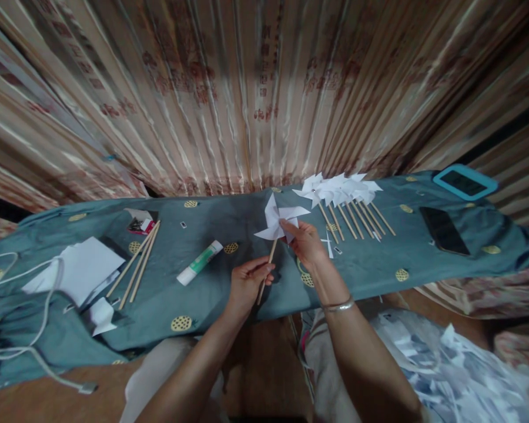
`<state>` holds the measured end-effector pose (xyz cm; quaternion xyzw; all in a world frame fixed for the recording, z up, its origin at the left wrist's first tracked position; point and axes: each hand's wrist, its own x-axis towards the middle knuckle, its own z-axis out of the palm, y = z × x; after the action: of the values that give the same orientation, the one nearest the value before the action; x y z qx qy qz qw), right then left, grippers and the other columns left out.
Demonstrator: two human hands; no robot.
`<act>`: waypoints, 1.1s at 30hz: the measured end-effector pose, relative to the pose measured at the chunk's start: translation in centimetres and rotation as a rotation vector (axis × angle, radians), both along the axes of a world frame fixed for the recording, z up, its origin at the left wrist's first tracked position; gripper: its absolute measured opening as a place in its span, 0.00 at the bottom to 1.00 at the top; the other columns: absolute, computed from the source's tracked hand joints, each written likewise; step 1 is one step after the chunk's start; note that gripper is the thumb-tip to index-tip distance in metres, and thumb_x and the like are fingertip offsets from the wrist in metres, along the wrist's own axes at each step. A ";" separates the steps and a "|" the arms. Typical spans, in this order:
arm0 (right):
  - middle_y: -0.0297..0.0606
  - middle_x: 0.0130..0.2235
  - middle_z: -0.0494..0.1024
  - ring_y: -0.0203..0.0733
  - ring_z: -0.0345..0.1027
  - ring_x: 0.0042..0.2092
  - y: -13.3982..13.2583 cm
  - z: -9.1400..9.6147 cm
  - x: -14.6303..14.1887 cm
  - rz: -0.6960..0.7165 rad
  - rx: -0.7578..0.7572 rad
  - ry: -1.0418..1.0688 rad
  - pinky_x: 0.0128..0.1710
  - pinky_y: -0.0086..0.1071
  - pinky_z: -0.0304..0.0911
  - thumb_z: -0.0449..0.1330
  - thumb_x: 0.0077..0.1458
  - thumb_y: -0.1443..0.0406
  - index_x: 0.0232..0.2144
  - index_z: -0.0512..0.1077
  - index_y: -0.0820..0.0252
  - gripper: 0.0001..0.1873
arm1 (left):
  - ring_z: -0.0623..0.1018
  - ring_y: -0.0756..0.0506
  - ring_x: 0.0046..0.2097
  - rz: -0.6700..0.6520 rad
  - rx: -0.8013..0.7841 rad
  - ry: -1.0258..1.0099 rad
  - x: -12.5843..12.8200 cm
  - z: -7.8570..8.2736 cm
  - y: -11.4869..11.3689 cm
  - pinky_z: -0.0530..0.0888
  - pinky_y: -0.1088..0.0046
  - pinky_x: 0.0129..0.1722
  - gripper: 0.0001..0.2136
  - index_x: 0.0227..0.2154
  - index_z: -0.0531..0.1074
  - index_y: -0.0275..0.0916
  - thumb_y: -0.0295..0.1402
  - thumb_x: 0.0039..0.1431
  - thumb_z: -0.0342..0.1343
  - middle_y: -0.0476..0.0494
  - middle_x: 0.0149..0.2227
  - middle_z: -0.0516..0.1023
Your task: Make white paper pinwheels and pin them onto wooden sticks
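Observation:
A white paper pinwheel (pixel 274 218) on a thin wooden stick is held up over the middle of the cloth-covered table. My left hand (pixel 249 283) is closed round the lower part of the stick (pixel 271 251). With thumb and fingers, my right hand (pixel 307 243) pinches the pinwheel near its centre, at the right-hand blades. To the right lies a row of several finished-looking pinwheels (pixel 341 191), blades overlapping and sticks pointing toward me. A glue stick (pixel 200 262) with a green label rests left of my hands.
At left are loose wooden sticks (pixel 136 270), a small open box of pins (pixel 141 223), stacked white paper (pixel 86 264) and a white cable (pixel 48 305). A dark phone (pixel 444 230) and a blue-framed device (pixel 466 181) lie right. A bag of paper scraps (pixel 462 376) stands below.

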<state>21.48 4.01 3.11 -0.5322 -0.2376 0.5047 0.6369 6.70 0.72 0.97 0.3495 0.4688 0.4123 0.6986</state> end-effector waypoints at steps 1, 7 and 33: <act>0.34 0.24 0.79 0.38 0.71 0.28 0.0 0.0 0.0 -0.004 0.005 -0.001 0.27 0.30 0.65 0.75 0.25 0.50 0.22 0.76 0.56 0.22 | 0.74 0.52 0.22 -0.001 0.000 0.001 0.0 0.0 0.0 0.71 0.77 0.23 0.17 0.31 0.82 0.34 0.37 0.35 0.73 0.44 0.26 0.82; 0.33 0.23 0.78 0.36 0.68 0.26 0.1 -0.2 -0.1 -0.016 0.028 -0.012 0.27 0.31 0.63 0.74 0.26 0.50 0.20 0.75 0.57 0.22 | 0.74 0.52 0.22 0.002 0.006 -0.007 0.2 -0.3 0.1 0.71 0.77 0.23 0.16 0.30 0.83 0.35 0.37 0.35 0.73 0.45 0.25 0.81; 0.31 0.23 0.78 0.36 0.68 0.25 -0.1 -0.9 0.2 -0.019 0.037 -0.100 0.26 0.31 0.64 0.75 0.30 0.54 0.23 0.77 0.56 0.18 | 0.74 0.52 0.21 -0.018 -0.029 -0.048 -0.3 -1.1 -0.3 0.72 0.76 0.23 0.17 0.31 0.82 0.34 0.37 0.36 0.73 0.44 0.27 0.82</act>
<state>21.64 3.88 2.17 -0.5471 -0.2731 0.4669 0.6389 6.40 0.45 -0.08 0.3334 0.4549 0.4074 0.7183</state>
